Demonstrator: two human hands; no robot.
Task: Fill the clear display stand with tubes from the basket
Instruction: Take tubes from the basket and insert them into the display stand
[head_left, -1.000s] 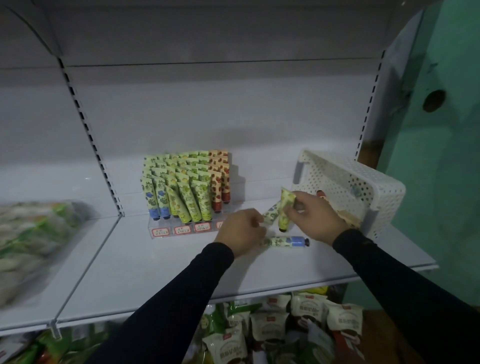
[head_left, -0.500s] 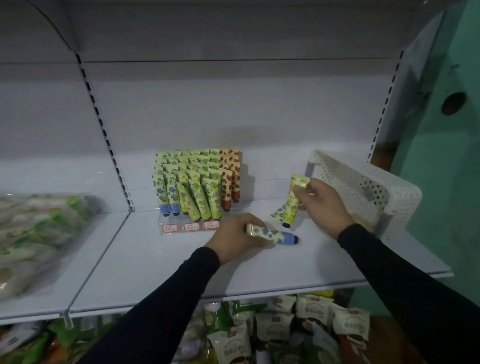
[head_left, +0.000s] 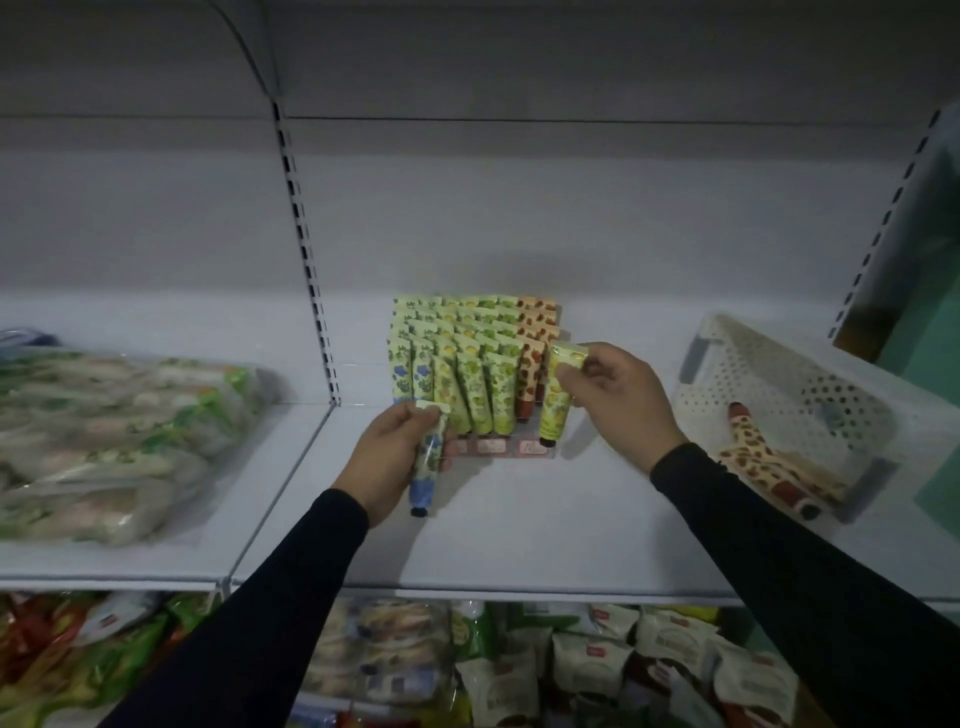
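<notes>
Shelf (head_left: 519, 540): each hand (head_left: 387, 457) grips a tube (head_left: 428, 462).

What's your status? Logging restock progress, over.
Left hand grips blue-capped floral tube; right hand pinches yellow-green tube. Both before clear display stand, nearly full. Orange spotted tube left in white perforated basket.

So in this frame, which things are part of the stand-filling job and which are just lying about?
Part of the job:
- clear display stand, rows of tubes in it
- blue-capped tube, held by left hand
- yellow-green tube, held by right hand
- white basket
- orange-spotted tubes lying in the basket

Lying about:
- bagged goods on the left shelf
- snack packets on the shelf below
</notes>
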